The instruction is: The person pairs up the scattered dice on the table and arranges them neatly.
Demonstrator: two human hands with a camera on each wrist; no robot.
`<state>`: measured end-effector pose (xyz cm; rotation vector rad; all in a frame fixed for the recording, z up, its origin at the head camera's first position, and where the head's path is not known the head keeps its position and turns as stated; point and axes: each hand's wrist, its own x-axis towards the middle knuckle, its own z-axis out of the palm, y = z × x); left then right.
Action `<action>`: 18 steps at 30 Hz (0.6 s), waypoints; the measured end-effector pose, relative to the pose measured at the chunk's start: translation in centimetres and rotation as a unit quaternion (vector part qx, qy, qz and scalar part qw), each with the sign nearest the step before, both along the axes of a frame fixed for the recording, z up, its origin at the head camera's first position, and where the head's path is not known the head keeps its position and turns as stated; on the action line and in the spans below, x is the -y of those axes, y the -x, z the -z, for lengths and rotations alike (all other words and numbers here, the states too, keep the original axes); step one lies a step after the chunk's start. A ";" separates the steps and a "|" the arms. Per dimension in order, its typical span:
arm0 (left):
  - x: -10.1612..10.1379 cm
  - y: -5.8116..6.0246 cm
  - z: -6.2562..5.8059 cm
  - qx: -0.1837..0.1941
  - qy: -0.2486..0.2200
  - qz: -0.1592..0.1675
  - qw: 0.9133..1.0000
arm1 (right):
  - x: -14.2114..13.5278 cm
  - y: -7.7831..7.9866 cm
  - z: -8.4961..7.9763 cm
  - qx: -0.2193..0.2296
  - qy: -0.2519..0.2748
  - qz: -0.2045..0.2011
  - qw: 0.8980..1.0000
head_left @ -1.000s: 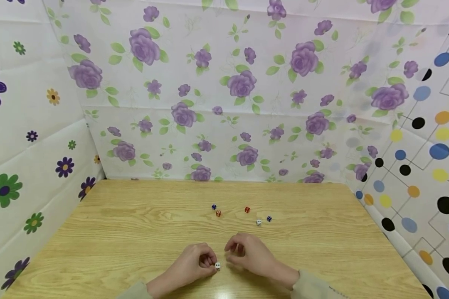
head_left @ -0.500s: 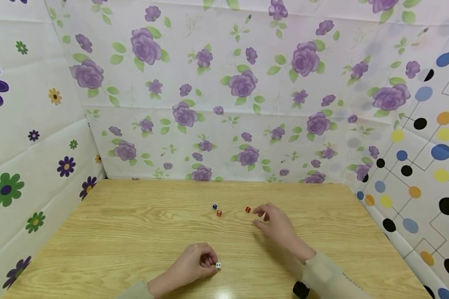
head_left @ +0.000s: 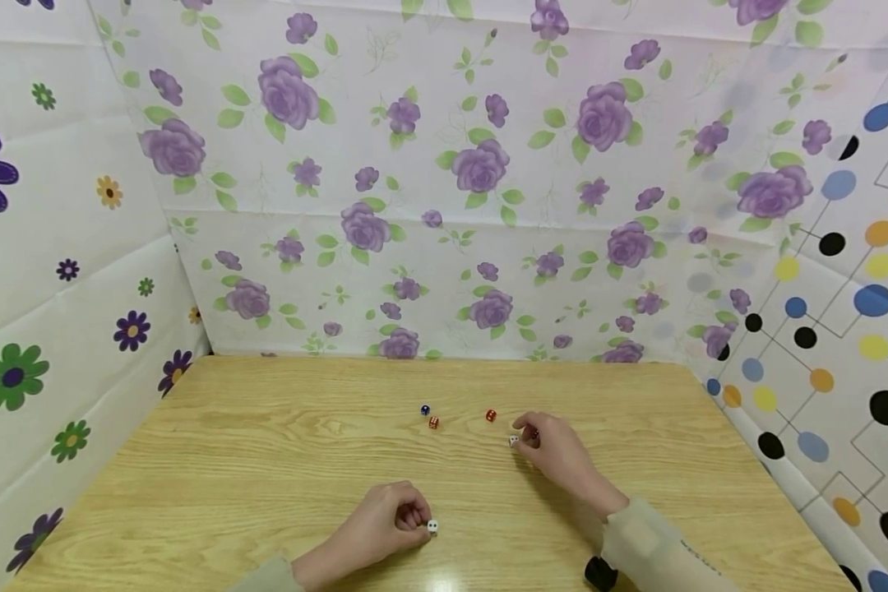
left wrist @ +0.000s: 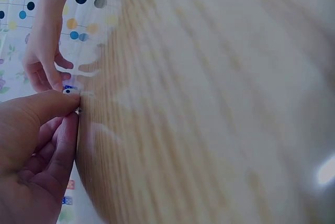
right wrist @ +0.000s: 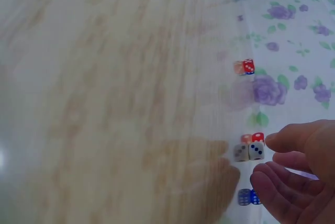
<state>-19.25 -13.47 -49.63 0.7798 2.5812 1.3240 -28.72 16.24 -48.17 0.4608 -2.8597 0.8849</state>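
Low in the head view, my left hand [head_left: 388, 518] rests at the table and pinches a white die [head_left: 432, 526] at its thumb and fingertips. Farther back on the right is my right hand [head_left: 558, 456], its thumb and fingers apart. Another white die [head_left: 514, 441] stands beside that thumb. A blue die [right wrist: 255, 197] is partly hidden behind the right fingertips in the right wrist view, and a red die [right wrist: 258, 137] shows behind the white one. In the head view this red die [head_left: 492, 415] lies left of the right hand.
Toward the back centre, a blue die [head_left: 425, 409] and a red die [head_left: 433, 423] lie close together on the wooden table [head_left: 266, 460]. Floral and dotted cloths [head_left: 414, 164] stand around its back and sides. A black object [head_left: 601, 573] is by the right sleeve.
My right hand has moved from beside the left hand to the dice at the back right, lately shifting slightly rightward. The left hand stays in place with its white die.
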 end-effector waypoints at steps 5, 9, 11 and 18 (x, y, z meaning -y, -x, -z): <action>0.0 0.0 0.0 -0.002 0.002 0.000 1.000 | 0.0 0.1 0.3 0.010 0.007 0.003 1.000; 0.0 0.0 0.0 0.000 0.001 0.000 1.000 | 0.0 0.1 0.4 0.010 0.008 0.002 1.000; 0.0 0.0 0.0 -0.001 0.000 0.000 1.000 | 0.0 0.1 0.4 0.007 0.005 0.000 1.000; 0.1 0.0 0.1 0.003 -0.002 0.001 1.000 | -0.2 0.0 0.7 0.001 0.000 -0.014 1.000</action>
